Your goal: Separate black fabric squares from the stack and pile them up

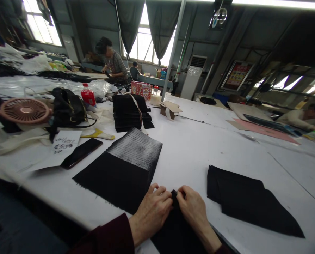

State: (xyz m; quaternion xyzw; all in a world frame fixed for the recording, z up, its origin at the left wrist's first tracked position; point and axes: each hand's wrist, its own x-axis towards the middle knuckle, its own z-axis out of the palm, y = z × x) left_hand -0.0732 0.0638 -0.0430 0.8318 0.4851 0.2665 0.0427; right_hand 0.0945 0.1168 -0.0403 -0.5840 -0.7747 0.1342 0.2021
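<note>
Both hands meet at the table's near edge over a piece of black cloth (177, 229). My left hand (154, 210) pinches the cloth's upper edge from the left with curled fingers. Close beside it, my right hand (193, 204) grips the same edge between thumb and fingers. A small dark tip of cloth shows between the two hands. To the left lies a fanned stack of black fabric pieces (115, 180), its far part greyish and striped. Some flat black pieces (252, 197) lie to the right of my right hand.
On the white table (194, 141) stand a bundled black stack (129, 111), a cardboard piece (170, 108), a phone (82, 152), a written paper (65, 144), a black bag (67, 107), a pink fan (25, 110) and a red bottle (88, 96). People work farther back and at the right.
</note>
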